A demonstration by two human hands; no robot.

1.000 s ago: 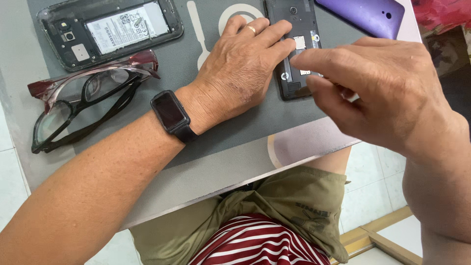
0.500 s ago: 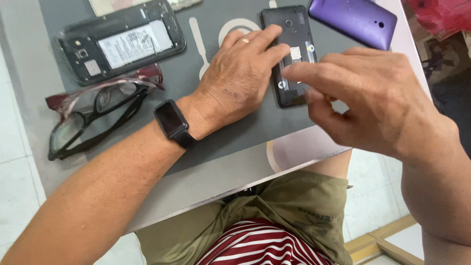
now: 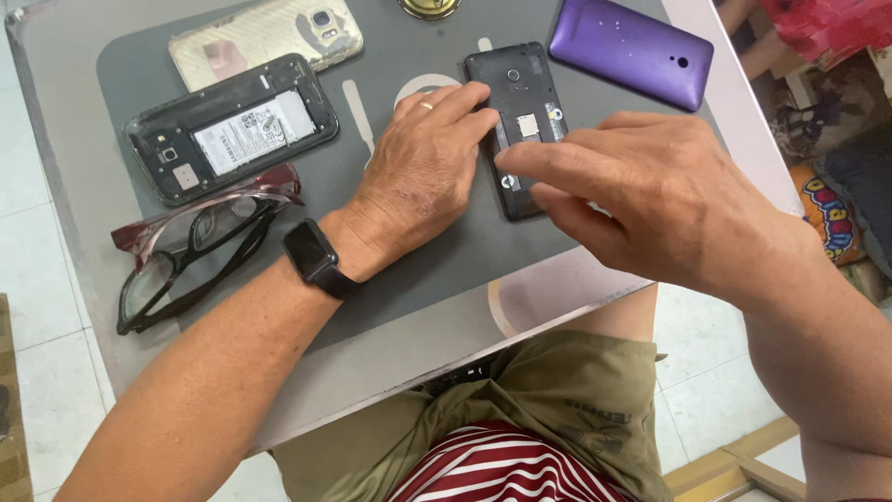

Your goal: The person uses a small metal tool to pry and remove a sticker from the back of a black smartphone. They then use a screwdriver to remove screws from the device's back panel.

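Black phone (image 3: 518, 112), back off, matte plastic innards bared, on grey mat (image 3: 446, 270); left hand (image 3: 423, 177) flat, steadying its edge; right hand (image 3: 650, 200) fingertips pressed on its lower half.

White tiled floor (image 3: 37, 279), grey-topped table (image 3: 390, 353), colourful cushions (image 3: 827, 214) at right, daylight

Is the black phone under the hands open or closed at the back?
Open: the black phone lies with its back cover off, inner slots bared.

A second opened phone (image 3: 232, 127), purple cover (image 3: 632, 51) and eyeglasses (image 3: 200, 244) lie nearby.
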